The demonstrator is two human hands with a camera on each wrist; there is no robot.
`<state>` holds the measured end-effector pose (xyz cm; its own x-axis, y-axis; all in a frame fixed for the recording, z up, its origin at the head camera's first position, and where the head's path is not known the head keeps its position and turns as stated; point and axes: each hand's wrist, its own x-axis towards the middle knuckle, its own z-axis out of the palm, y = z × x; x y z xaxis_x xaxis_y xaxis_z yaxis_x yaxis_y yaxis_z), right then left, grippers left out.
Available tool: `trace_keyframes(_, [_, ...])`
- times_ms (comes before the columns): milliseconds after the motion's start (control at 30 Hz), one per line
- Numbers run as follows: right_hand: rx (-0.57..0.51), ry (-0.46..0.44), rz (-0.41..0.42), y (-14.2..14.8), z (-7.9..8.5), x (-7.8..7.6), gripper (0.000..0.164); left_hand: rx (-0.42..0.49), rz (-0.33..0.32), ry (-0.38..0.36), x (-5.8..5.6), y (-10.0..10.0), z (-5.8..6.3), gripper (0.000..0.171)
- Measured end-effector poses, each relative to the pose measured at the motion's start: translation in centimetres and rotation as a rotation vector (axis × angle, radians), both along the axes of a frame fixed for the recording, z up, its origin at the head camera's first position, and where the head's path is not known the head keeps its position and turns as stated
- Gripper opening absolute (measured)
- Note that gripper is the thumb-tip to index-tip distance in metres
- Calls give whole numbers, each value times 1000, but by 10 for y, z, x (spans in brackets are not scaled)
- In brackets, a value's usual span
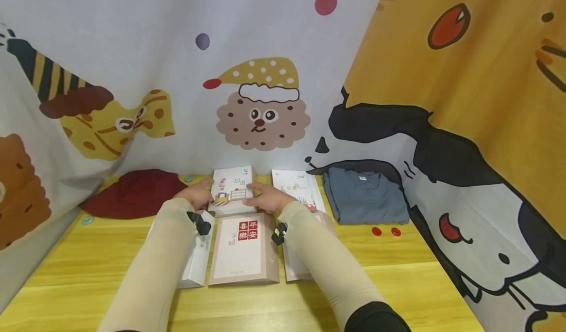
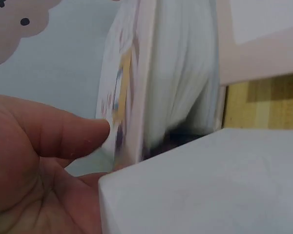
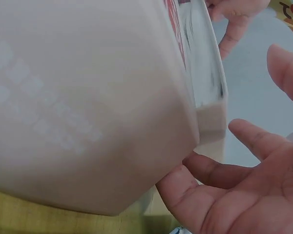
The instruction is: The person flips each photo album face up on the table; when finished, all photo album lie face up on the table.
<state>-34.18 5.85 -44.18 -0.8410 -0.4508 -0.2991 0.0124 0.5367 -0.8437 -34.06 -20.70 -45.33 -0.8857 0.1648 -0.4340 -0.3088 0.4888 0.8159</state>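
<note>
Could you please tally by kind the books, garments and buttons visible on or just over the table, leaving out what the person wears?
Books: 5
Dark red brimmed hat: 1
Folded blue-grey shirt: 1
Red buttons: 2
Teal buttons: 2
Total: 11 in view

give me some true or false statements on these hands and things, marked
1. The left hand is at a white-covered book's left edge. True.
2. The right hand rests on the hat. False: the right hand is at that book's right edge.
3. Two red discs lie in front of the folded garment. True.
4. A pink-bordered book lies on the yellow table. True.
5. The hat is right of the garment. False: the dark red hat is left of it.
</note>
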Motion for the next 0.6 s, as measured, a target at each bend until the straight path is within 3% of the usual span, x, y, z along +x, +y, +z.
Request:
trace_keyframes(200, [-9, -1, 12, 1, -2, -1, 79, -53, -3, -7, -6, -2, -2, 90])
trace_keyframes(400, [-14, -11, 25, 2, -1, -3, 79, 88, 39, -21, -5, -2, -3, 91])
trace_keyframes(600, [-18, -32, 26, 0, -2, -4, 78, 199, 88, 34, 0, 1, 0, 87])
